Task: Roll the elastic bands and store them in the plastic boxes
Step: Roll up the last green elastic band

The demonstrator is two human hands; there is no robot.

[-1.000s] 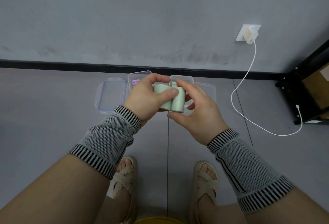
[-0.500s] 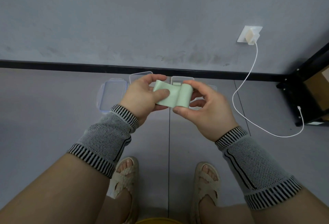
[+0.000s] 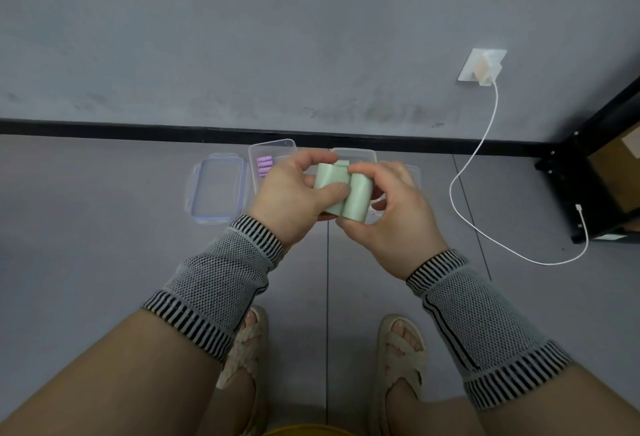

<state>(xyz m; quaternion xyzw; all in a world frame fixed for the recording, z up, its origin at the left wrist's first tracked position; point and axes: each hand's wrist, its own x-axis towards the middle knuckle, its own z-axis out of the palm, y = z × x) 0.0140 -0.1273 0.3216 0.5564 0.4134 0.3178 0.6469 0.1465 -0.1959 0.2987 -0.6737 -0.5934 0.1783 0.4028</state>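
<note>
**Green band half rolled, held above the boxes**

Both hands hold the pale green flat elastic band [image 3: 341, 193] in mid-air: left hand [image 3: 294, 198] pinches the flat end, right hand [image 3: 388, 214] fingers curl round the roll. Clear plastic boxes [image 3: 273, 150] lie at twelve o'clock. It looks soft, light and springy; grip the roll's sides.

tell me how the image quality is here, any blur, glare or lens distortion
Head view: soft, even lighting with no glare; the green band and both hands stay fairly sharp. Wide-angle distortion bows the black baseboard and stretches the forearms at the bottom corners. The clear boxes behind the hands are low in contrast.
</note>
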